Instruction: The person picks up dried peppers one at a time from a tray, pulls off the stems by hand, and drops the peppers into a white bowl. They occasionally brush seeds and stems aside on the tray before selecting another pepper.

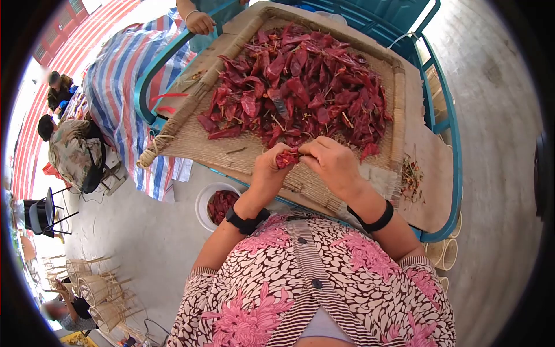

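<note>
My left hand point(267, 172) is closed around a dried red chili pepper point(285, 159) above the near edge of a woven tray point(217, 149). The fingertips of my right hand point(335, 166) pinch the right end of the same pepper. A large heap of dried chili peppers point(300, 87) covers most of the tray just beyond both hands. Below my left forearm, a white bucket point(200, 209) on the floor holds more red peppers point(222, 205).
The tray rests on a cart with a teal metal frame point(456, 194). Stem scraps point(411, 179) lie right of the tray. Another person's hand point(200, 23) is at the far left corner. Striped sheeting point(130, 75), seated people and bamboo baskets point(101, 289) are at left.
</note>
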